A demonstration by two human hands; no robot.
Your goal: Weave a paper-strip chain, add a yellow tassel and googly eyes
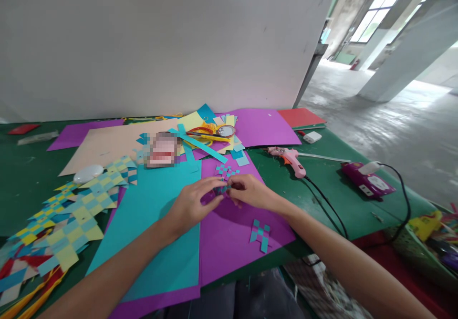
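My left hand (196,202) and my right hand (250,192) meet over a purple sheet (229,257). Both are closed in a pinch on a small woven paper piece (222,188) in teal and purple, partly hidden by the fingers. Just beyond the fingertips lies another woven paper piece (227,171) of the same checkered look. A third one, a cross-shaped woven piece (260,235), rests nearer to me, below my right hand. Under my left forearm spreads a large teal sheet (161,257).
A pink glue gun (288,159) lies at right, its black cord trailing near my right arm. Beyond it sits a purple power strip (368,180). Yellow-and-blue woven paper strips (86,204) cover the left side. Scissors (207,134) lie among paper scraps before a white panel (161,47).
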